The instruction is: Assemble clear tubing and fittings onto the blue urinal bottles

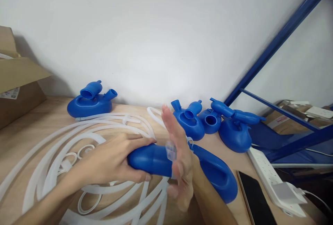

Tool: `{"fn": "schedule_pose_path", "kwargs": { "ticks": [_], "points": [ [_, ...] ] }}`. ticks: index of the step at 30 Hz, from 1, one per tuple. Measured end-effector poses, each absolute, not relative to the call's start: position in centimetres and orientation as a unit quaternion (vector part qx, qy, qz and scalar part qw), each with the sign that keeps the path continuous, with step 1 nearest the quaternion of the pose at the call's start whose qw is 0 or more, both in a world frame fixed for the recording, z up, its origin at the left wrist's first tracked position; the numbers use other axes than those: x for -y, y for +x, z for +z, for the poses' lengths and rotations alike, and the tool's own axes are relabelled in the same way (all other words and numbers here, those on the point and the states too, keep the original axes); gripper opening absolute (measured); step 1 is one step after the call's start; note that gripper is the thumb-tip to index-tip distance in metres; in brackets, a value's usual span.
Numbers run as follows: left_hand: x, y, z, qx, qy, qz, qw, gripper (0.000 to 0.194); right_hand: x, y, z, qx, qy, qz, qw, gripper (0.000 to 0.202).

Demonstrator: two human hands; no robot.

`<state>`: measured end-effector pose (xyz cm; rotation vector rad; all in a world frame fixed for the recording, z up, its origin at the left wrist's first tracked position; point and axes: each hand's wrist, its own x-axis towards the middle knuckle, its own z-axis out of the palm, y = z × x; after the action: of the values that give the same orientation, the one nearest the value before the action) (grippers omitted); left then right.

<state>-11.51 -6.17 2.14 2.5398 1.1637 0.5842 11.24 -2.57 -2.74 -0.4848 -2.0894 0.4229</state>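
My left hand (pixel 110 160) is wrapped round a blue plastic funnel-shaped piece (pixel 152 159), held sideways above the tubing. My right hand (pixel 182 166) stands upright at the wide end of that piece, fingers stretched out and palm against a small clear plastic cap (pixel 171 151). Part of the cap and the rim of the blue piece are hidden by this hand. Behind my right wrist a blue urinal bottle (pixel 217 173) lies on the table. Loose coils of translucent tubing (pixel 87 126) spread beneath and around both hands.
More blue urinal bottles with funnel pieces stand along the wall, one at left (pixel 90 106) and several at right (pixel 191 126). A phone (pixel 256 197) and a white power strip (pixel 273 183) lie at right, beside a blue metal rack (pixel 278 34). An open cardboard box (pixel 23 103) stands left.
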Motion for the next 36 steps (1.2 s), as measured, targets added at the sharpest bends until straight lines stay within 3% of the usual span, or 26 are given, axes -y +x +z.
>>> {"fn": "schedule_pose_path", "kwargs": {
  "ticks": [3,5,10,14,21,26,28,33,36],
  "points": [
    [5.7,-11.9,1.9,-0.401,0.881,0.219,0.122,0.068,1.8,10.8,-1.9,0.786,-0.101,0.083,0.604,0.059],
    [5.7,-12.2,1.8,-0.419,0.870,0.254,0.055,0.074,1.3,10.4,-1.2,0.737,-0.141,0.090,0.655,0.057],
    [6.1,-11.6,1.1,-0.431,0.819,0.297,-0.238,0.065,0.8,9.1,-0.8,0.663,-0.287,0.361,0.590,0.052],
    [5.5,-11.2,0.4,-0.371,0.841,0.257,-0.299,0.062,1.0,8.6,-1.2,0.661,-0.248,0.453,0.544,0.052],
    [5.6,-12.3,0.7,-0.389,0.889,0.209,-0.120,0.052,1.4,9.1,-1.2,0.761,-0.191,0.365,0.501,0.056],
    [5.9,-12.9,1.9,-0.440,0.876,0.162,0.112,0.054,1.1,9.6,-0.9,0.829,-0.108,0.305,0.456,0.056],
    [5.6,-13.2,2.2,-0.401,0.876,0.176,0.201,0.057,1.1,9.6,-0.8,0.859,-0.058,0.263,0.436,0.057],
    [4.6,-13.5,2.3,-0.270,0.847,0.112,0.443,0.043,1.4,9.8,-0.5,0.910,0.033,0.205,0.360,0.060],
    [5.0,-13.4,2.2,-0.349,0.820,0.125,0.435,0.052,1.0,10.3,-0.3,0.885,-0.005,0.222,0.409,0.055]
  ]
}}
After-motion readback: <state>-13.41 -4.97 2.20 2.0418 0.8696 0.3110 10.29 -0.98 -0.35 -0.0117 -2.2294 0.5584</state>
